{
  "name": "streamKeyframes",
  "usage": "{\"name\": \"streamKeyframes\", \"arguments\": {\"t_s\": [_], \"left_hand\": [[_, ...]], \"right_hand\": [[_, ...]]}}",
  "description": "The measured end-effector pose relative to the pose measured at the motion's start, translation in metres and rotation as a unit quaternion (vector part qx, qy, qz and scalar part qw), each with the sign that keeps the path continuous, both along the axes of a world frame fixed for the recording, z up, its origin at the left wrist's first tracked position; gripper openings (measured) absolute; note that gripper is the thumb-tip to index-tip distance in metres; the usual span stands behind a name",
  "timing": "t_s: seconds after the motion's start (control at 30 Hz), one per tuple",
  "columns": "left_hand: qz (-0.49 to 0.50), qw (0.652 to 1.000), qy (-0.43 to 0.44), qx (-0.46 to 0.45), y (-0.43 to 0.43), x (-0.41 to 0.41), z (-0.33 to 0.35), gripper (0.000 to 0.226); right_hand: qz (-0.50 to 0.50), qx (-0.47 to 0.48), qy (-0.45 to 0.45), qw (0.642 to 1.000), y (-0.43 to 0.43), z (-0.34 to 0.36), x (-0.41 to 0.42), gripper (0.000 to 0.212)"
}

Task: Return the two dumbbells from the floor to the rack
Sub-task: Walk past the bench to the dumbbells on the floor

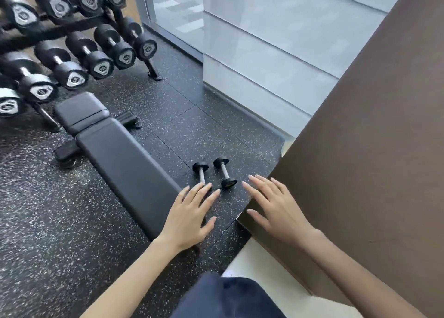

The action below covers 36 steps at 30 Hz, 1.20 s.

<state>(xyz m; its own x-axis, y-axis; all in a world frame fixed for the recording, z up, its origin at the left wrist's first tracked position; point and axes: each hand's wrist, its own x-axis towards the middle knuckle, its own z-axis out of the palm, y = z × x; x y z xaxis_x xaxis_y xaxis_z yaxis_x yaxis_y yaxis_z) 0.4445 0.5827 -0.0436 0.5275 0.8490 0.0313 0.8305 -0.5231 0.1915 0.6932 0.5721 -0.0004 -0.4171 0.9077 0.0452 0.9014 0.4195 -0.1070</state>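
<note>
Two small black dumbbells with metal handles lie side by side on the speckled rubber floor: the left dumbbell [201, 171] and the right dumbbell [225, 172]. My left hand [189, 218] hovers with fingers spread, and its fingertips hide the near end of the left dumbbell. My right hand [274, 207] is spread open just right of the right dumbbell and holds nothing. The dumbbell rack [48, 33], black and loaded with several larger dumbbells on two tiers, stands at the upper left.
A black padded bench [120, 159] lies diagonally between the rack and the small dumbbells. A brown panel [360, 149] rises at the right. A grey wall and a glass window [177, 12] close off the far side.
</note>
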Motion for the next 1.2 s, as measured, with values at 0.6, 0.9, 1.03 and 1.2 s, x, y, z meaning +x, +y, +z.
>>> {"name": "streamKeyframes", "arguments": {"t_s": [0.6, 0.9, 1.03, 1.2], "left_hand": [[0.033, 0.998, 0.024, -0.042, 0.152, 0.008, -0.014, 0.062], [0.010, 1.000, 0.025, -0.008, 0.240, 0.001, 0.000, 0.060], [0.014, 1.000, 0.026, -0.006, 0.242, 0.010, -0.001, 0.060], [0.044, 0.999, 0.028, -0.010, 0.234, 0.007, -0.006, 0.060]], "right_hand": [[0.003, -0.034, 0.046, 0.998, 0.173, -0.015, -0.013, 0.058], [-0.022, -0.030, 0.059, 0.998, 0.234, -0.006, -0.020, 0.057], [-0.025, -0.048, 0.058, 0.997, 0.234, -0.013, -0.020, 0.058], [-0.020, -0.061, 0.052, 0.997, 0.233, -0.020, -0.011, 0.058]]}}
